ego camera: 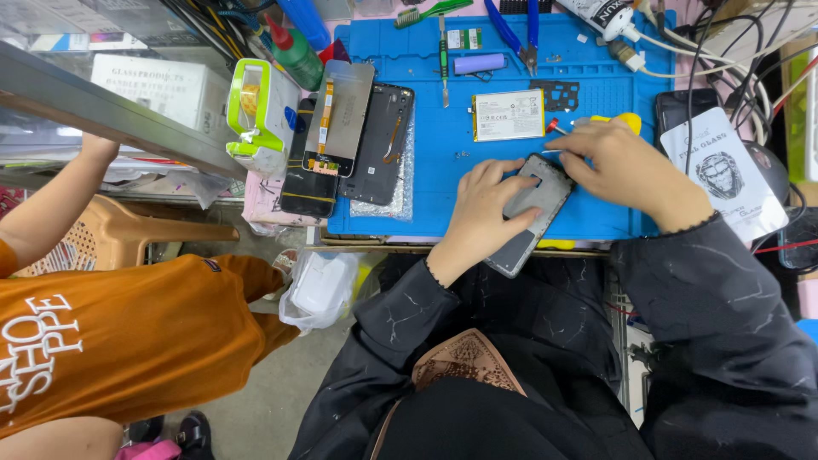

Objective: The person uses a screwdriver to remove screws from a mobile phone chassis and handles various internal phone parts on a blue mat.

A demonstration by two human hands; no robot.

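Note:
A grey opened phone body (530, 215) lies tilted over the front edge of the blue work mat (426, 102). My left hand (481, 209) presses down on its middle and holds it. My right hand (626, 166) grips a yellow-handled screwdriver (618, 122) whose thin tip touches the phone's top corner. A flat phone battery (509, 115) with a white label rests on the mat just behind the phone.
At the mat's left lie a phone screen panel (341, 119), a dark back frame (382, 145) and another dark phone (307, 183). Blue pliers (520, 34), a green-handled tool (443, 60) and cables sit at the back. A person in an orange shirt (119, 341) stands to the left.

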